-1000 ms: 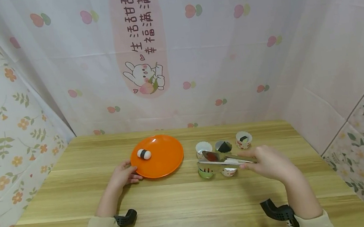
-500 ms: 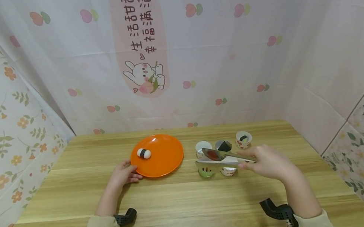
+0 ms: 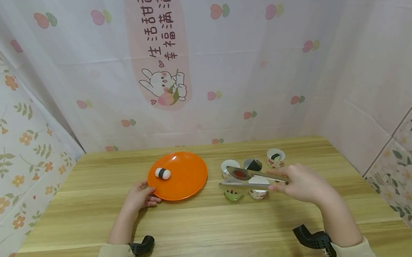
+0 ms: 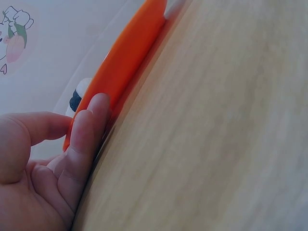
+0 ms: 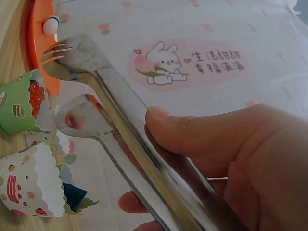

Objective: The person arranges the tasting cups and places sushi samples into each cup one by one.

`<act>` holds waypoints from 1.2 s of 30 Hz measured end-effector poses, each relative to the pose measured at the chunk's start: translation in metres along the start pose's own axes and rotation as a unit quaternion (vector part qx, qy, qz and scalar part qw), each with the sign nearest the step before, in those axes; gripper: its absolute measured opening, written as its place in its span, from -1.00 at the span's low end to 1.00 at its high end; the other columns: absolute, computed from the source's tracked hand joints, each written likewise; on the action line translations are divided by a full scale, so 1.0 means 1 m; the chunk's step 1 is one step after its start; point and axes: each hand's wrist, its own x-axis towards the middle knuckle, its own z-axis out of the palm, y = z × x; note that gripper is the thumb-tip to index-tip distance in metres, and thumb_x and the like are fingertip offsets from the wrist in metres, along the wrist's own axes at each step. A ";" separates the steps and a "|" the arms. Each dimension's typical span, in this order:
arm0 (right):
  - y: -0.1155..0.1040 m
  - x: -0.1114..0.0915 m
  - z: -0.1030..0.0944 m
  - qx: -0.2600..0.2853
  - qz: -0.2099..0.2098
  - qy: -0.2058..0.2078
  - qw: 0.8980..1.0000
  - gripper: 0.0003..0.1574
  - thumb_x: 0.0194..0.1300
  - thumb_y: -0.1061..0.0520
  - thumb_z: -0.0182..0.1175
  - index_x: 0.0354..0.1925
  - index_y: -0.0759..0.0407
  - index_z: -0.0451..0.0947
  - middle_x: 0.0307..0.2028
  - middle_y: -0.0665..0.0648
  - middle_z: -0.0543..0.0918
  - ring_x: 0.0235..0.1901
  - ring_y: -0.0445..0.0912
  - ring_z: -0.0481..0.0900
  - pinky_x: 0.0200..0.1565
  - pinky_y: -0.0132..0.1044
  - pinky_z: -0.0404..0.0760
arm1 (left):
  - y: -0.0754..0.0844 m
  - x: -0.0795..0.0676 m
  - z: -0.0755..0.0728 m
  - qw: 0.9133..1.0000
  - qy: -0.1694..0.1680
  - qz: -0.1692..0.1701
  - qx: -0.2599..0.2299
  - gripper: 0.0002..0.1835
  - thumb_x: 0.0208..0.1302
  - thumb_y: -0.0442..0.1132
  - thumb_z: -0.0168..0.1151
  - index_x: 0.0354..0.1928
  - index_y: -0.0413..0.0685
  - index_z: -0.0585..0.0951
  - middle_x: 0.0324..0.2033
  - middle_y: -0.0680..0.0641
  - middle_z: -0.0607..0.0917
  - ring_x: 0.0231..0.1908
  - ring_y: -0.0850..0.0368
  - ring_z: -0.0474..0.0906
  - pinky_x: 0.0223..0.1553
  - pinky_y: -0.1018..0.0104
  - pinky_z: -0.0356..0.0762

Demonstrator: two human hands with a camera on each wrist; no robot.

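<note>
My left hand (image 3: 143, 196) pinches the near-left rim of an orange plate (image 3: 187, 181), thumb over the edge and fingers beneath it in the left wrist view. A white rice roll with a black band (image 3: 163, 173) lies on that plate. Metal tongs (image 5: 120, 103) are gripped in my right hand (image 3: 304, 183), thumb on one arm and fingers around the other. Their tips stand apart with nothing between them, just over the cups. Closest to the tips is a green paper cup (image 5: 19, 108) containing red, roe-like beads (image 5: 36, 98).
Around the tongs stand several paper cups: a patterned white cup (image 3: 258, 193), a white cup (image 3: 229, 166), one with a dark wedge-shaped piece (image 3: 254, 165), and a back-right cup (image 3: 276, 158) with a dark-and-green piece. A patterned curtain (image 3: 261, 75) hangs behind the table.
The tongs' tips have spread wider and shifted slightly left over the cups. My left hand and the plate stay where they were.
</note>
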 end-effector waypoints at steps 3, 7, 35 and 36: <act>-0.001 0.000 0.001 -0.002 -0.001 0.004 1.000 -0.38 0.21 -0.10 0.32 0.16 0.16 0.56 -0.03 0.17 0.66 -0.51 -0.17 0.54 -0.46 -0.19 0.51 | 0.000 0.000 0.000 1.000 -0.001 0.001 -0.002 -0.47 0.48 -0.34 -0.07 0.37 -0.41 0.09 -0.37 -0.15 0.65 -0.49 0.09 0.67 -0.38 0.33 0.65; -0.003 0.001 0.003 0.001 0.007 -0.001 1.000 -0.35 0.22 -0.10 0.31 0.21 0.13 0.52 -0.53 0.01 0.62 -0.79 -0.25 0.15 -0.68 -0.31 0.27 | -0.001 0.000 0.000 1.000 -0.001 0.003 -0.002 -0.48 0.48 -0.34 -0.07 0.36 -0.41 0.09 -0.38 -0.15 0.65 -0.49 0.08 0.67 -0.38 0.33 0.65; -0.029 0.019 0.023 -0.036 0.008 0.062 0.997 -0.38 0.20 -0.14 0.32 0.19 0.04 0.54 -0.51 0.00 0.60 -0.68 -0.25 0.37 -0.66 -0.29 0.30 | -0.003 0.001 0.001 1.000 0.006 -0.002 0.000 -0.50 0.46 -0.34 -0.06 0.35 -0.39 0.14 -0.41 -0.15 0.66 -0.50 0.10 0.67 -0.39 0.34 0.65; -0.030 0.021 0.025 -0.037 0.005 0.067 0.997 -0.37 0.20 -0.15 0.32 0.19 0.03 0.53 -0.55 -0.03 0.57 -0.68 -0.25 0.37 -0.67 -0.30 0.29 | -0.003 0.001 0.001 1.000 0.005 -0.002 0.001 -0.50 0.46 -0.34 -0.06 0.35 -0.39 0.13 -0.42 -0.15 0.66 -0.50 0.10 0.67 -0.39 0.34 0.65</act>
